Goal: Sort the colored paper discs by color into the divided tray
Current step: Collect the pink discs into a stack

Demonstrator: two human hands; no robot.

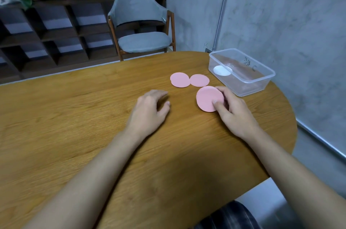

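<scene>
Here, a pink disc is pinched at its right edge by the right hand, with the thumb pressed on its face and the fingers curled behind it. Two more pink discs are laid flat on the table just beyond, edge to edge. A white disc is seen inside the clear tray at the far right. The left hand is rested on the table, fingers loosely curled, nothing held.

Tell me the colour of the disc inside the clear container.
The disc is white; head view.
</scene>
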